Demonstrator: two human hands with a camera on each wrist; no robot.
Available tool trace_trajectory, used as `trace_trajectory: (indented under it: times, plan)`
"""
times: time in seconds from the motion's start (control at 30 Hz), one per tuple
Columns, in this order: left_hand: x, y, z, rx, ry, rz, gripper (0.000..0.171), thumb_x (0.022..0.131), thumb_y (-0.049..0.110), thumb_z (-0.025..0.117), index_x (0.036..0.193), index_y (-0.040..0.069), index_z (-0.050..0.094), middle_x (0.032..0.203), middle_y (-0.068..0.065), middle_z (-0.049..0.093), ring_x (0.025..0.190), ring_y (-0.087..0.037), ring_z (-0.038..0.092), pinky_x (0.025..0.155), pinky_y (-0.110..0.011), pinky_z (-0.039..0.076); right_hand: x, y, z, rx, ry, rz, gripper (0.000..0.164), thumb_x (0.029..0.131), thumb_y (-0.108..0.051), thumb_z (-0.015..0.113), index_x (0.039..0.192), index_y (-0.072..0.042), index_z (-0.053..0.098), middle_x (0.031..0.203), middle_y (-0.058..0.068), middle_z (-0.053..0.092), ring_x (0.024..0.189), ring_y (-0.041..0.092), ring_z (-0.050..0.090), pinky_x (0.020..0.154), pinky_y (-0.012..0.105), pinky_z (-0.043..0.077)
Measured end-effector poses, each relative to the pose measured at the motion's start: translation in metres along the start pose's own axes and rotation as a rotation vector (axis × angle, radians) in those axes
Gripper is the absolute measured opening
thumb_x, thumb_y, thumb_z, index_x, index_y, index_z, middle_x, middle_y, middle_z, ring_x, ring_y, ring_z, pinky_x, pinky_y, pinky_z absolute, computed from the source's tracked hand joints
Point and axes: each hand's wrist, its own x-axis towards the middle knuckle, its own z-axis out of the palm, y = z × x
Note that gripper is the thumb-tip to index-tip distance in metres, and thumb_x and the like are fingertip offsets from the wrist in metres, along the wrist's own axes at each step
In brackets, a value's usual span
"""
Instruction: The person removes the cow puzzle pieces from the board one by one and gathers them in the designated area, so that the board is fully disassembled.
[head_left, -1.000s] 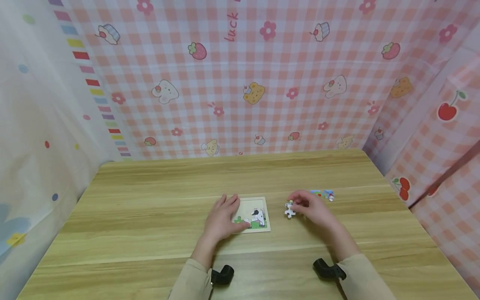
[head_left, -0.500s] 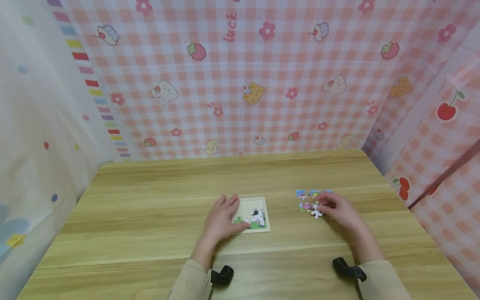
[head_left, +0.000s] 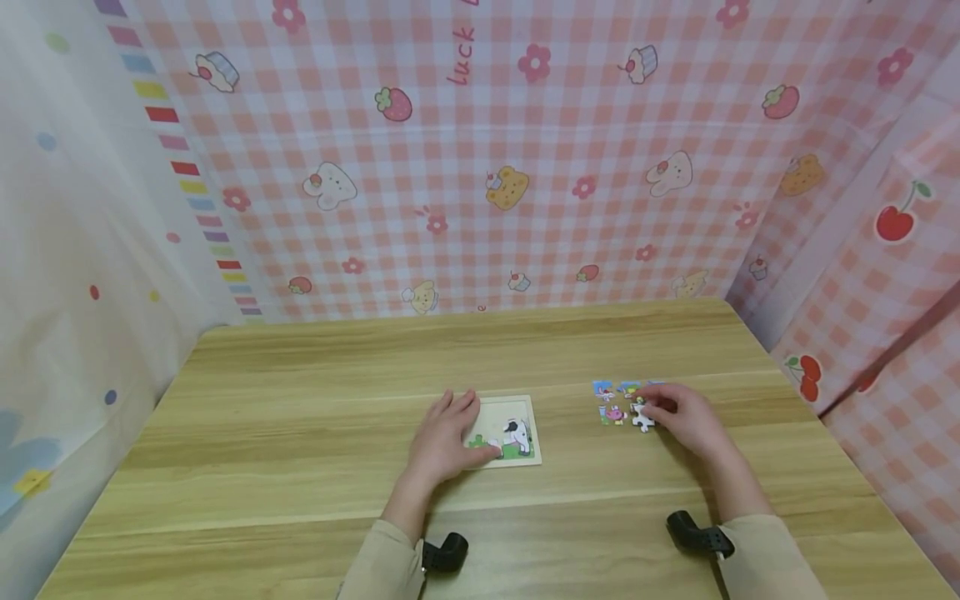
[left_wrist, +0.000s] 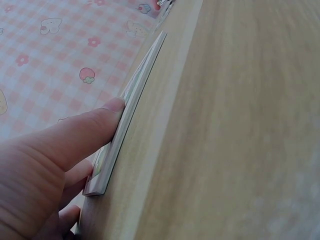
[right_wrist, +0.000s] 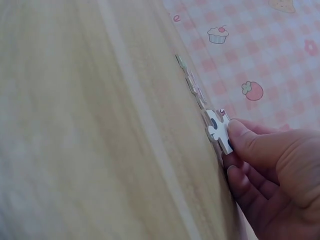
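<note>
A shallow wooden puzzle tray [head_left: 497, 412] lies on the table, with a black-and-white cow piece [head_left: 519, 437] and a green piece [head_left: 477, 442] inside. My left hand [head_left: 444, 437] rests over its left side, fingers extended. In the left wrist view, the thumb [left_wrist: 95, 130] presses on the tray's near edge. To the right, my right hand [head_left: 686, 421] pinches a white jigsaw piece [right_wrist: 220, 131] with dark spots between thumb and fingers, low over the tabletop. Beside it lies a pink-pictured piece [head_left: 612, 414].
Behind the right hand lies a row of blue-edged puzzle pieces [head_left: 603, 390], partly covered by the fingers. The wooden table [head_left: 337, 367] ends at a pink checked curtain [head_left: 420, 250]. Each wrist carries a black camera mount [head_left: 446, 552].
My right hand has moved right with the white jigsaw piece, from beside the tray to the loose pieces, then slightly farther right. The left hand and tray have stayed put.
</note>
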Motion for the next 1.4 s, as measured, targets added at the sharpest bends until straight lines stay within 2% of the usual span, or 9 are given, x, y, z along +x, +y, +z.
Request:
trace_trajectory:
  times: [0.37,0.7,0.87,1.03,1.2,1.4]
  plan:
    - [0.0,0.001,0.0,-0.007,0.007,0.001,0.087,0.078,0.047,0.08,0.144,0.0,0.049,0.154,-0.012,0.04,0.145,-0.042,0.023,0.116,-0.057,0.021,0.002,0.006,0.003,-0.05,0.041,-0.014,0.018,0.088,-0.002,0.073,0.105,0.004,0.072,0.101,0.017,0.068,0.088,0.023,0.061,0.075,0.031,0.05]
    - [-0.001,0.0,0.0,-0.007,0.007,0.008,0.087,0.079,0.048,0.08,0.144,-0.001,0.048,0.154,-0.012,0.04,0.145,-0.042,0.023,0.116,-0.057,0.02,0.0,-0.003,0.001,-0.042,0.082,-0.048,0.021,0.088,-0.001,0.073,0.108,0.003,0.071,0.097,0.013,0.068,0.086,0.019,0.06,0.074,0.025,0.049]
    - [0.0,-0.001,0.001,-0.002,0.002,0.004,0.087,0.079,0.048,0.079,0.144,0.0,0.048,0.154,-0.011,0.039,0.145,-0.042,0.022,0.116,-0.057,0.02,0.004,-0.021,0.005,0.023,0.007,-0.065,0.024,0.09,-0.005,0.072,0.113,0.001,0.07,0.096,0.009,0.069,0.085,0.018,0.062,0.071,0.025,0.051]
    - [0.0,-0.001,0.0,0.0,0.003,-0.001,0.087,0.079,0.048,0.08,0.144,0.0,0.048,0.154,-0.012,0.039,0.145,-0.042,0.022,0.116,-0.057,0.02,0.011,-0.038,0.025,0.15,-0.095,-0.116,0.025,0.09,-0.003,0.071,0.114,0.003,0.069,0.096,0.01,0.071,0.083,0.016,0.063,0.07,0.025,0.053]
    - [0.0,0.0,-0.001,-0.003,-0.005,-0.003,0.087,0.079,0.048,0.079,0.144,0.0,0.047,0.154,-0.012,0.039,0.145,-0.042,0.022,0.116,-0.057,0.019,0.016,-0.053,0.052,0.141,-0.163,-0.158,0.024,0.088,-0.006,0.074,0.112,-0.001,0.07,0.098,0.006,0.07,0.089,0.016,0.063,0.079,0.028,0.053]
    - [0.0,0.0,-0.001,0.003,-0.007,-0.003,0.088,0.079,0.048,0.079,0.145,0.0,0.047,0.154,-0.011,0.039,0.145,-0.042,0.022,0.116,-0.057,0.02,0.024,-0.071,0.079,0.153,-0.253,-0.221,0.027,0.086,-0.009,0.077,0.112,-0.002,0.071,0.099,0.004,0.07,0.09,0.018,0.063,0.082,0.032,0.053]
